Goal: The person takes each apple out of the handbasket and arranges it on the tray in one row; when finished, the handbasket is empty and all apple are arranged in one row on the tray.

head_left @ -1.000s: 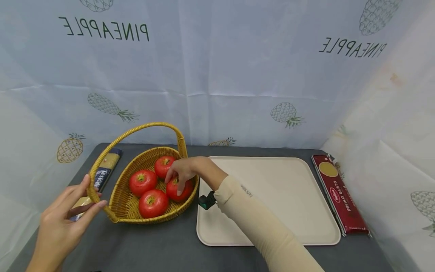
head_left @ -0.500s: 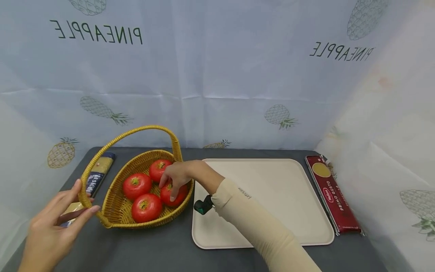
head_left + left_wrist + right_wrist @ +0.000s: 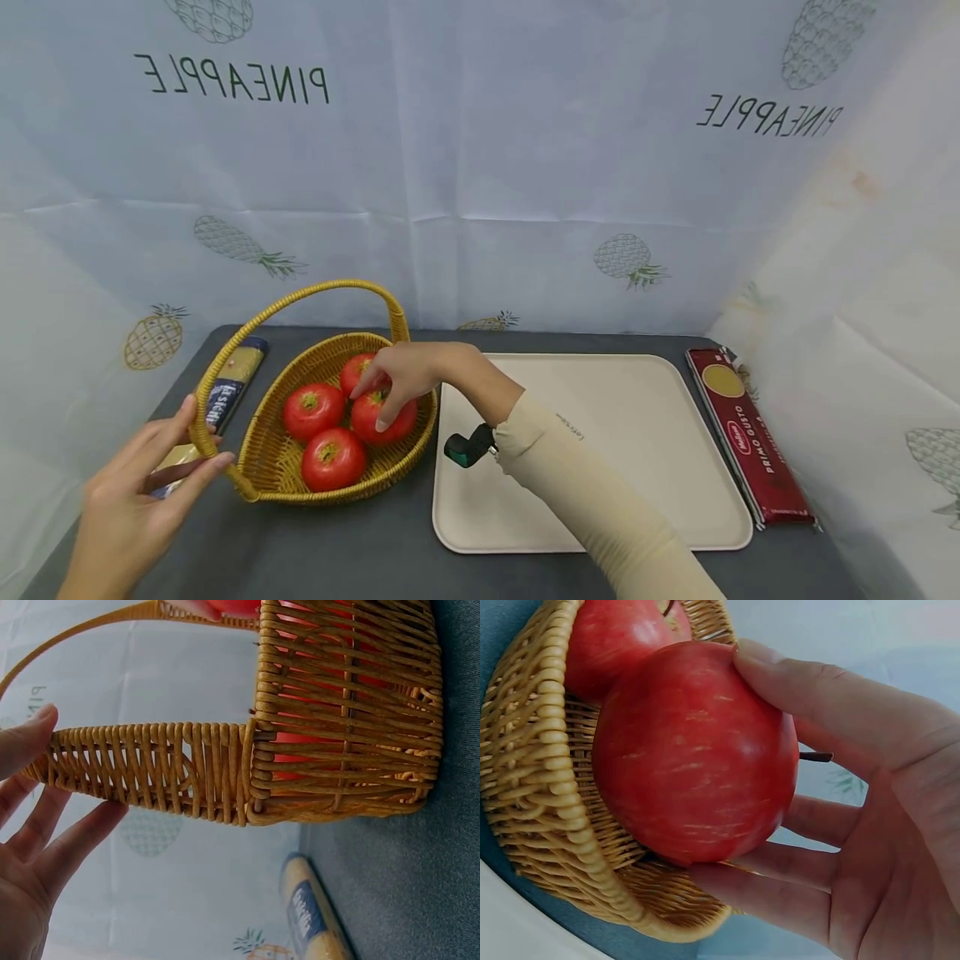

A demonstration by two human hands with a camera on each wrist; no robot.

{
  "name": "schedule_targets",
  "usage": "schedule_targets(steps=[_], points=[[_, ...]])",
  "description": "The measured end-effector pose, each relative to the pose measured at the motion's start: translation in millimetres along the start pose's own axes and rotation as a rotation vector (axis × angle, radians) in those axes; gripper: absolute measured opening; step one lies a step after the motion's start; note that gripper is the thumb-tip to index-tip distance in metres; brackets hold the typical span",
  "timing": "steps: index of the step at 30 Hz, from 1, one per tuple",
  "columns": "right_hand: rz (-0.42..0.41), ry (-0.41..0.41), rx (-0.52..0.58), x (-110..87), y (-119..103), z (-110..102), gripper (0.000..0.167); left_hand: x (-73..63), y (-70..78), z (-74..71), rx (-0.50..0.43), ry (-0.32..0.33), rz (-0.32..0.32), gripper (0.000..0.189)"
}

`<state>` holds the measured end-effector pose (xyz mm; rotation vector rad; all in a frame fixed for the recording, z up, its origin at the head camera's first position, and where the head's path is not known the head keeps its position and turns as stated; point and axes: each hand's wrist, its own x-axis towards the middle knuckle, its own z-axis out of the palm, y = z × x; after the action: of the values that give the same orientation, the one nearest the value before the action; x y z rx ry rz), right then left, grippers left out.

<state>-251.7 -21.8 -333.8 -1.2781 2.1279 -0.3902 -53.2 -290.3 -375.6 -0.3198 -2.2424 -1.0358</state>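
Note:
In the head view, a yellow wicker basket (image 3: 273, 467) stands on the left of the table with several red apples (image 3: 313, 411) inside. My left hand (image 3: 135, 496) pinches the lower left end of its arched handle (image 3: 150, 761) between thumb and fingers. Over the basket's right side, my right hand (image 3: 408, 371) grips an apple (image 3: 697, 757), thumb on one side and fingers on the other. The right wrist view shows that apple's dark stem (image 3: 816, 757) pointing toward the palm. Another apple (image 3: 619, 645) sits behind it. My right hand partly hides the rear apple (image 3: 354, 367).
A beige tray (image 3: 585, 450) lies right of the basket, under my right forearm. A red spaghetti packet (image 3: 750, 442) is at the far right. Behind the basket handle, on the left, lies a yellow and blue pasta packet (image 3: 236, 375). A pineapple-print curtain (image 3: 480, 150) surrounds the table.
My right hand has settled its grip on the apple and raised it slightly within the basket. My left hand stays on the handle. The head view has shifted a little.

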Motion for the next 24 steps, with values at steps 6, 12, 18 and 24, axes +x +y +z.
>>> schedule_targets(steps=[6, 12, 18, 24], points=[[-0.027, 0.026, 0.024, -8.0, 2.1, -6.2, 0.056, -1.1, -1.9, 2.1, -0.014, 0.017, 0.041, 0.069], [-0.062, 0.071, 0.072, -17.7, 4.3, -12.4, 0.057, 0.1, 0.9, 1.7, -0.002, 0.008, 0.005, 0.085], [-0.112, 0.1, 0.141, -29.1, 7.7, -17.4, 0.061, 1.2, 3.3, 2.3, -0.001, 0.005, -0.019, 0.094], [-0.137, 0.15, 0.166, -42.3, 9.9, -19.2, 0.06, 0.5, 1.7, 1.6, 0.014, 0.005, -0.019, 0.089]])
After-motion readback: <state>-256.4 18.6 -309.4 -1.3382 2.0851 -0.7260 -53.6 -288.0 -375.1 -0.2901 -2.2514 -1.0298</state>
